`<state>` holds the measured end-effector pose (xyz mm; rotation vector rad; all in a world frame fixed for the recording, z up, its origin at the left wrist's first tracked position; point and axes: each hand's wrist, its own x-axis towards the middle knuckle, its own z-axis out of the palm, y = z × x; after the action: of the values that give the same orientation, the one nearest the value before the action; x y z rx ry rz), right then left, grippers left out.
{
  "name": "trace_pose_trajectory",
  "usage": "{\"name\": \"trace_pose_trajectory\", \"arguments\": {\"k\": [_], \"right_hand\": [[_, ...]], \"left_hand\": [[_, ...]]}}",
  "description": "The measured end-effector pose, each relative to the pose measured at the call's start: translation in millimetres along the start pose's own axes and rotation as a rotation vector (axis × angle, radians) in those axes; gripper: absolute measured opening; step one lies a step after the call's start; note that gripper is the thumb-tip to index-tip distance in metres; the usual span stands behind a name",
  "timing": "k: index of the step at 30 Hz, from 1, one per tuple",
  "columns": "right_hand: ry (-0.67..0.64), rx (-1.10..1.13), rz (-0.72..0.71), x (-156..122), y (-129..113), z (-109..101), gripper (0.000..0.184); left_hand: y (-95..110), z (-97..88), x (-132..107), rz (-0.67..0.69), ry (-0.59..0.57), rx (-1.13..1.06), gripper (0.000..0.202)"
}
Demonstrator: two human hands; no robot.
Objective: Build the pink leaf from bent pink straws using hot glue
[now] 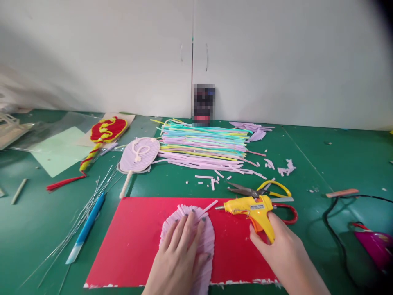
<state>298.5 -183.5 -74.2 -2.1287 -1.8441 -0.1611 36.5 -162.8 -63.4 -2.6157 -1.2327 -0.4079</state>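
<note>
My left hand point(181, 250) lies flat with fingers spread on a lilac oval fan piece point(207, 241) made of pipe cleaner strips. That piece rests on a red board point(132, 233), and one loose strip point(211, 207) sticks out at its upper right. My right hand point(284, 241) is closed around the handle of a yellow hot glue gun point(250, 207), whose nozzle points left towards the oval. Behind and beneath the glue gun are scissors point(276, 186) with one yellow and one red handle.
Bundled pastel pipe cleaners point(202, 143) lie at the back, with lilac offcuts point(211, 182) in front. A lilac fan point(139, 155), a red-and-yellow fan point(109, 129), wires point(73, 229) and a blue pen-like tool point(87, 225) are on the left. A black cable point(333, 229) curves at right.
</note>
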Motion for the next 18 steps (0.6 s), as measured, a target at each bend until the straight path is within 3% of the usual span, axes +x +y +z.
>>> {"name": "trace_pose_trajectory", "arguments": {"k": [10, 18], "right_hand": [[-0.043, 0.037, 0.035, -0.7, 9.3, 2.1, 0.038], [0.013, 0.026, 0.05, 4.8, -5.5, -6.3, 0.039]], "left_hand": [[2.9, -0.1, 4.2, -0.012, 0.02, -0.018, 0.041], [4.8, 0.1, 5.8, -0.037, 0.022, -0.034, 0.04]]}}
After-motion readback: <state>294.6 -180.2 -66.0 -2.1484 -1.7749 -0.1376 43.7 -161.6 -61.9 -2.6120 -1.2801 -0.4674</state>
